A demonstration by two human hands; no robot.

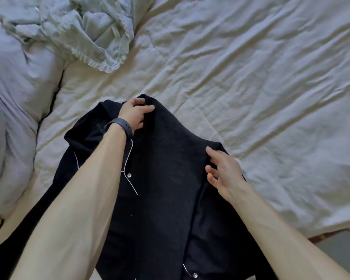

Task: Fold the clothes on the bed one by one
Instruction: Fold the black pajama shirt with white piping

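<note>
A black button-up shirt [166, 178] with thin white piping and white buttons lies on the bed's cream cover [251, 87], near the front edge. Its right half is folded over the middle. My left hand [134, 114], with a dark band on the wrist, pinches the top of that folded part at the far end. My right hand [222, 170] hovers at the shirt's right edge with fingers loosely spread, fingertips touching the cloth. A pale green garment [85, 31] with a ruffled hem lies crumpled at the top left.
A lilac-white duvet [10, 118] is bunched along the left side. The bed's front edge and a strip of grey floor [339, 245] show at the bottom right. The cream cover stretches wrinkled to the right.
</note>
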